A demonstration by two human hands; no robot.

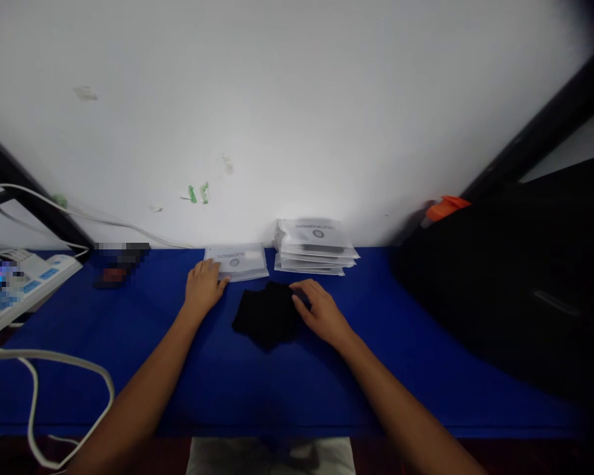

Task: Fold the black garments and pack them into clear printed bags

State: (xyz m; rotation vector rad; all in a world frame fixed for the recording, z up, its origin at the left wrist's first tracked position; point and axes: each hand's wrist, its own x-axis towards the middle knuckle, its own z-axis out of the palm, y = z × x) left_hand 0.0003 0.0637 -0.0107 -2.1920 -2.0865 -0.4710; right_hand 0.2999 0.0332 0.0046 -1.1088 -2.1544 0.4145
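Observation:
On the blue table (218,389) a folded black cloth (264,318) lies between my two hands. My left hand (205,285) rests with its fingers apart on the left edge of a flat, pale printed plastic bag (242,262). My right hand (317,305) is at the upper right edge of the black cloth, its thumb and fingers apart and the fingertips touching the cloth or just above it. A stack of several similar printed bags (317,247) stands against the wall, behind my right hand.
A large black item (515,290) covers the right side, with an orange object (447,208) behind it. At the left are a pixelated dark object (121,264), a white box (54,277) and a looping white cable (106,379). A pale wall (327,119) rises behind.

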